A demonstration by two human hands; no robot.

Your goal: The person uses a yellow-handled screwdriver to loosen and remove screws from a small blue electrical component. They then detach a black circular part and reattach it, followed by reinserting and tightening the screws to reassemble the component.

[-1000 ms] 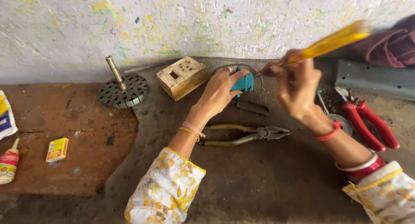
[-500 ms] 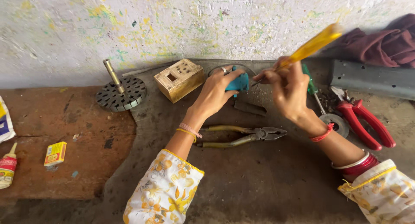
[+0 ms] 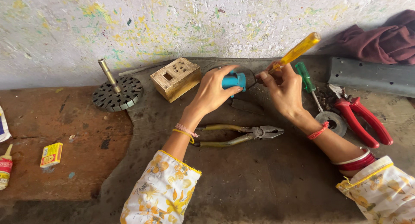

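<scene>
Gripping a small blue plastic part over the dark workbench, the left hand curls its fingers around it. Just beside, the right hand pinches a yellow-handled screwdriver, tip at the part. Yellow-handled pliers lie below.

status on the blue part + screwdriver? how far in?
Done: nothing visibly finished. In hand: left hand holds the blue part; right hand drives the yellow-handled screwdriver into it. Left: pliers and green screwdriver lie unused on the bench.
</scene>
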